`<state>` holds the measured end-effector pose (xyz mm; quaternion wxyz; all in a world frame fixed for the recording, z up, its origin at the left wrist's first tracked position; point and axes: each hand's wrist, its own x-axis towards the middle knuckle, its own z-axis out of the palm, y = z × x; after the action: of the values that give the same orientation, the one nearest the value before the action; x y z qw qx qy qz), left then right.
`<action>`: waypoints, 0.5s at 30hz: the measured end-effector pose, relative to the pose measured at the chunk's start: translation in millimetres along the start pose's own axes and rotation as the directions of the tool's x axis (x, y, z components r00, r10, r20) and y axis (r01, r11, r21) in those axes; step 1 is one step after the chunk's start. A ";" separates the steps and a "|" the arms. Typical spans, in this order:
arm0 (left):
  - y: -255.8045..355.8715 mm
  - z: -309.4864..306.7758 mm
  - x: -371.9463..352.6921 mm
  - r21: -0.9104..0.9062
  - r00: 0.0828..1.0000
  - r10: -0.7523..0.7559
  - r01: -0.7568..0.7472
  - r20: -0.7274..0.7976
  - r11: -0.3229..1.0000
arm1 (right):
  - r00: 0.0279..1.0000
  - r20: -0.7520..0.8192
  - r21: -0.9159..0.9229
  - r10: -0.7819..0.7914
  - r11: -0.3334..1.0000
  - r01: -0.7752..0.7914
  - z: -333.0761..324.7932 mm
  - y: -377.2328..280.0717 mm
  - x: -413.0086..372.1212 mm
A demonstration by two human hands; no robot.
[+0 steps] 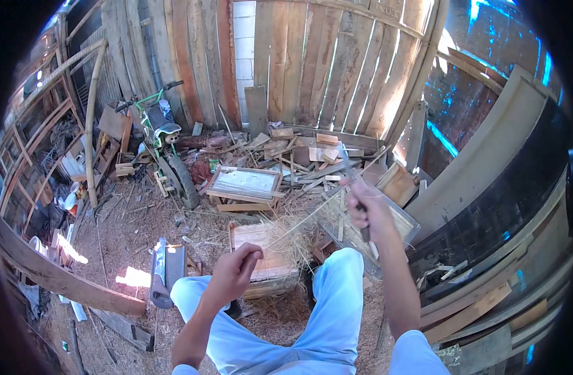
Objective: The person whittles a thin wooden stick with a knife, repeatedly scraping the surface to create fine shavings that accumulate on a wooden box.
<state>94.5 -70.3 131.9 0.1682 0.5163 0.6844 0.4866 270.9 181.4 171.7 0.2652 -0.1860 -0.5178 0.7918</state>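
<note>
I sit with my knees in light blue trousers, facing a wooden wall. My left hand [236, 265] pinches the near end of a long thin bamboo strip [311, 212], which slants up to the right. My right hand [364, 209] is raised and closed around the handle of a knife [350, 169]; the blade points up and meets the strip near its far end. Under my hands lie pale shavings [292, 240] and a flat wooden block [261, 250].
A small green motorbike [164, 147] leans at the back left. Scrap boards and a framed panel [246, 184] are heaped against the plank wall. A saw-like tool [161, 272] lies by my left knee. Stacked planks [486, 300] line the right side.
</note>
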 end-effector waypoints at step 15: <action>16.1 22.5 7.6 0.425 0.938 0.325 -0.246 -0.124 0.871 | 0.965 0.191 -0.022 0.181 0.983 -0.180 43.3 17.5 -27.1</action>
<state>116.6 -52.7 136.9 -0.0823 0.5864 0.6984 0.4020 263.7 127.9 173.2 0.1401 -0.1556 -0.5236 0.8258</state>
